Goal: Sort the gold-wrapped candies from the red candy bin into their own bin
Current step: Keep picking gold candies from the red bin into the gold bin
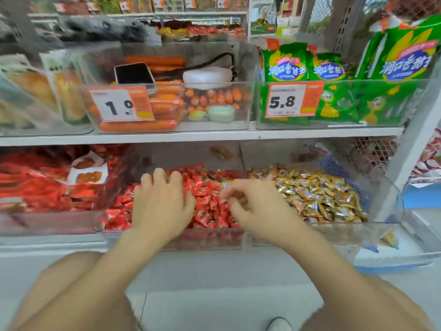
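Observation:
A clear bin (205,242) on the lower shelf holds a heap of red-wrapped candies (207,206). To its right, a second clear bin (346,232) holds gold-wrapped candies (319,194). My left hand (160,201) lies palm down on the red candies with its fingers spread. My right hand (253,204) hovers over the right part of the red bin with fingers curled, thumb and forefinger close together. A small gold-and-blue candy (224,185) shows just above its fingertips; blur hides whether the fingers pinch anything.
Left of the red bin is a bin of red snack packets (47,187). The upper shelf carries a bin of orange sausages (167,103) with a phone (134,74) on top, and green corn-sausage bags (334,91). A gold candy (391,238) lies on the shelf at right.

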### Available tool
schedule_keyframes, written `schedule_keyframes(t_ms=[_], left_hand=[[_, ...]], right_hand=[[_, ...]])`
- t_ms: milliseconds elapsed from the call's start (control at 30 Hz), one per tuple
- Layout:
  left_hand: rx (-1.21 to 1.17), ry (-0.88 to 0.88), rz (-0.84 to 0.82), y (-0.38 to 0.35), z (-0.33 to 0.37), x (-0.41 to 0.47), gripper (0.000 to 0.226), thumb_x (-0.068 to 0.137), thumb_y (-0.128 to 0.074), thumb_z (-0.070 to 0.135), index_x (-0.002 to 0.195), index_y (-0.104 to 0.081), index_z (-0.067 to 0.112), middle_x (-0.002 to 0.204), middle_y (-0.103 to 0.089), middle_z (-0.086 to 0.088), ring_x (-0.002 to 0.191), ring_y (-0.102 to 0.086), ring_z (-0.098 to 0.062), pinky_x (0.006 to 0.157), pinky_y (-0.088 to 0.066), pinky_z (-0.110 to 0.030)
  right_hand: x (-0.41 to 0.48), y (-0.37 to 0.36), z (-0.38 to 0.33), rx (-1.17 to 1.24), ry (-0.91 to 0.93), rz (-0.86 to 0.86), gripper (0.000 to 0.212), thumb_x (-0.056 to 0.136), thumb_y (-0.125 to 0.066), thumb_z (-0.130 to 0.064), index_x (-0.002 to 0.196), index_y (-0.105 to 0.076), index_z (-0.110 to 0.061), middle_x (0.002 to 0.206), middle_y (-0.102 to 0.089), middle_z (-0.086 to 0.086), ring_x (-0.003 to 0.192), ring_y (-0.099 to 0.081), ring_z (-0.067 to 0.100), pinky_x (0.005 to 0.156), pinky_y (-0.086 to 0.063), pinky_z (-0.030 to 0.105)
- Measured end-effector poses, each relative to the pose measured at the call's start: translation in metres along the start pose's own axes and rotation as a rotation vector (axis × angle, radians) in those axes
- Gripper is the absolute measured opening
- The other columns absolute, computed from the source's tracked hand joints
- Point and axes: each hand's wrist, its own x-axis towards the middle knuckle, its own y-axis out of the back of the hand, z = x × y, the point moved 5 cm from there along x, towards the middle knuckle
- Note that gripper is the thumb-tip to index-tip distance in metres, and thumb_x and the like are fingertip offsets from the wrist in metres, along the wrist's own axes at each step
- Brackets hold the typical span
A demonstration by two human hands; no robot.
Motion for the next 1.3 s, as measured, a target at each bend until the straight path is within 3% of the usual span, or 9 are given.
schedule_keyframes(t_ms=[233,367,500,633,767,900,1000,1167,1300], left_hand=[[0.192,0.188,-0.421,-0.016,-0.084,-0.012,0.094,0.09,-0.038,0.084,0.134,-0.052,0.002,0.131,-0.058,-0.024,0.121,-0.056,-0.041,0.1,-0.047,-0.044],[0.05,0.119,-0.717,-0.023,-0.074,-0.007,0.092,0.085,-0.036,0.093,0.099,-0.068,0.008,0.121,-0.067,-0.013,0.119,-0.06,-0.035,0.095,-0.045,-0.04],[-0.132,0.157,-0.978,-0.027,-0.08,0.011,0.123,0.066,-0.055,0.1,0.149,-0.052,0.01,0.157,-0.049,-0.008,0.14,-0.05,-0.03,0.112,-0.044,-0.041],[-0.274,0.239,-1.096,-0.044,-0.076,0.018,0.148,0.059,-0.081,0.084,0.166,-0.014,0.007,0.173,-0.021,-0.008,0.156,-0.029,-0.031,0.123,-0.035,-0.045],[-0.47,0.379,-1.012,-0.075,-0.07,0.019,0.158,0.065,-0.097,0.051,0.162,0.018,0.003,0.169,-0.028,-0.013,0.153,-0.032,-0.034,0.119,-0.038,-0.042],[-0.722,0.504,-0.781,-0.091,-0.072,0.035,0.131,0.059,-0.099,0.029,0.159,-0.018,0.004,0.115,-0.063,-0.006,0.111,-0.061,-0.026,0.079,-0.052,-0.031],[-0.859,0.54,-0.661,-0.094,-0.07,0.052,0.124,0.054,-0.1,0.034,0.152,-0.028,0.008,0.121,-0.062,-0.01,0.1,-0.069,-0.028,0.06,-0.051,-0.029],[-0.632,0.327,-0.473,-0.088,-0.071,0.073,0.13,0.064,-0.093,0.051,0.16,-0.014,0.016,0.16,-0.028,-0.024,0.142,-0.043,-0.043,0.11,-0.046,-0.043],[-0.367,0.137,-0.468,-0.068,-0.074,0.064,0.127,0.062,-0.091,0.061,0.16,-0.015,0.036,0.159,-0.007,-0.01,0.141,-0.026,-0.056,0.112,-0.038,-0.06]], right_hand=[[0.029,-0.062,-0.016,-0.597,-0.141,-0.293,0.016,0.098,-0.059,-0.013,0.111,-0.068,-0.013,0.111,-0.07,0.016,0.107,-0.069,0.039,0.078,-0.054,0.04],[0.037,-0.073,-0.013,-0.632,-0.209,-0.553,0.026,0.106,-0.054,-0.027,0.121,-0.067,-0.01,0.123,-0.07,0.016,0.113,-0.067,0.037,0.085,-0.054,0.039],[0.046,-0.071,0.008,-0.402,-0.372,-0.702,0.052,0.1,-0.057,-0.048,0.138,-0.052,-0.014,0.129,-0.071,0.007,0.112,-0.069,0.032,0.093,-0.056,0.04],[0.047,-0.085,0.013,-0.05,-0.57,-0.61,0.121,0.074,-0.079,-0.049,0.166,-0.003,-0.029,0.147,-0.059,0.002,0.126,-0.059,0.028,0.107,-0.05,0.039],[0.058,-0.106,0.007,0.119,-0.643,-0.5,0.113,0.086,-0.079,-0.022,0.166,0.002,-0.021,0.134,-0.06,0.01,0.11,-0.057,0.027,0.084,-0.049,0.029],[0.074,-0.111,0.007,0.393,-0.713,-0.33,0.072,0.088,-0.079,-0.013,0.141,-0.03,-0.021,0.11,-0.064,0.002,0.083,-0.067,0.019,0.065,-0.061,0.027],[0.088,-0.106,0.002,0.62,-0.726,-0.205,0.074,0.091,-0.078,-0.007,0.145,-0.035,-0.031,0.107,-0.059,-0.005,0.084,-0.07,0.016,0.072,-0.067,0.039],[0.111,-0.09,0.003,0.534,-0.605,-0.043,0.087,0.088,-0.08,-0.011,0.158,-0.033,-0.032,0.128,-0.061,0.005,0.082,-0.078,0.027,0.066,-0.067,0.045],[0.113,-0.068,-0.002,0.114,-0.335,-0.074,0.072,0.095,-0.07,-0.029,0.158,-0.034,-0.037,0.106,-0.067,0.001,0.095,-0.071,0.026,0.083,-0.061,0.037]])
